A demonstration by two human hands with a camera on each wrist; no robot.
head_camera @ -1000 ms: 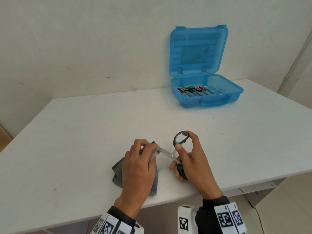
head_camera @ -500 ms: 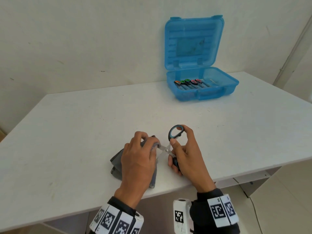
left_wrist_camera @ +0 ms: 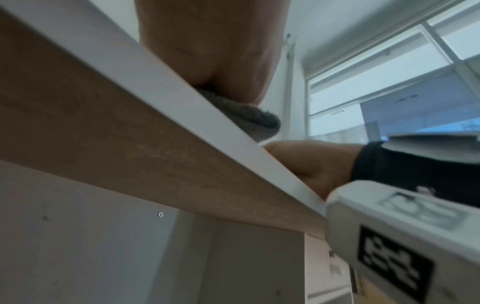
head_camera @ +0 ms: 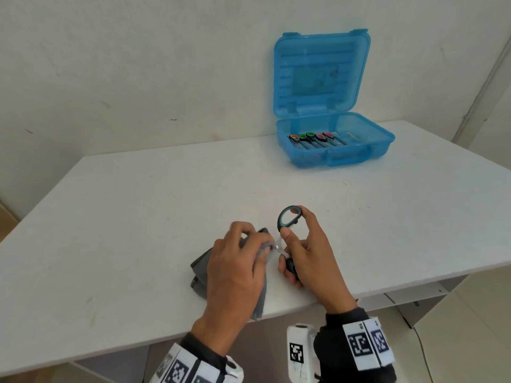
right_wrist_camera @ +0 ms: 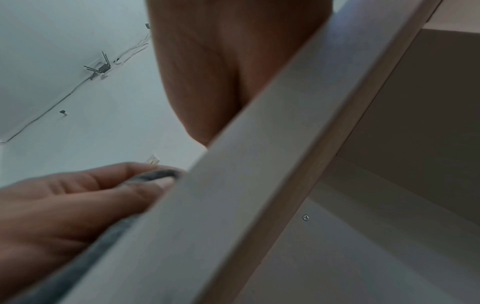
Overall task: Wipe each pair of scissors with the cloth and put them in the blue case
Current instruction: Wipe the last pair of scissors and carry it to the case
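White table point(head_camera: 138, 217): wipe nearly done.
L hand point(head_camera: 235, 269) w/ cloth point(head_camera: 200, 268) slid to scissors point(head_camera: 287, 222) pivot; R hand point(head_camera: 307, 258) grips handles; blue case point(head_camera: 334, 158) next.

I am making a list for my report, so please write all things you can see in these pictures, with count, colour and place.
scissors in hand: one pair, black handles with blue lining, silver blades, opened, near the front edge of the table
cloth: one, grey, under and around the left hand, wrapped over a blade
blue case: one, clear blue, lid open, far right of the table
scissors in the case: a row, exact count unclear; handle linings orange, green and pink
table: one, white top
wall: white, behind the table
wrist bands: white with black square markers, one on each wrist
left hand: grips the cloth
right hand: holds the scissors by the handles
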